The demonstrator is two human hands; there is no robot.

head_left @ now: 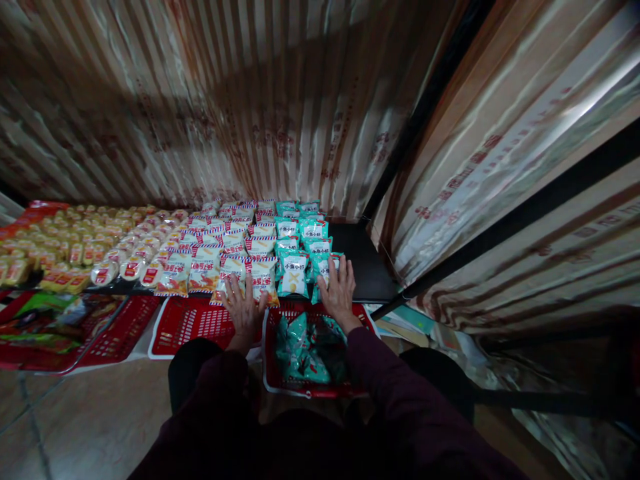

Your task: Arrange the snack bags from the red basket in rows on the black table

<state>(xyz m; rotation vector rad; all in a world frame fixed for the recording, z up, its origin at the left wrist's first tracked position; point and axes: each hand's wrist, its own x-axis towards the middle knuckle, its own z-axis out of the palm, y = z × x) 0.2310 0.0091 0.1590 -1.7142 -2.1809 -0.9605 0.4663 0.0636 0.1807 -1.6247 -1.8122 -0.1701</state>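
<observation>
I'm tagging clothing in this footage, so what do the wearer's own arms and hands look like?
Neither the left hand nor the right hand wears a glove. Long sleeves cover the arms: the right sleeve is dark purple and looks plain, while the left sleeve looks nearly black in the dim light. No cables or printed markings show on either.

I'm wearing dark purple sleeves and seeing teal packets (white-fronted, dark-lettered), white packets with red-and-blue striped edges, and a white-rimmed red basket.
</observation>
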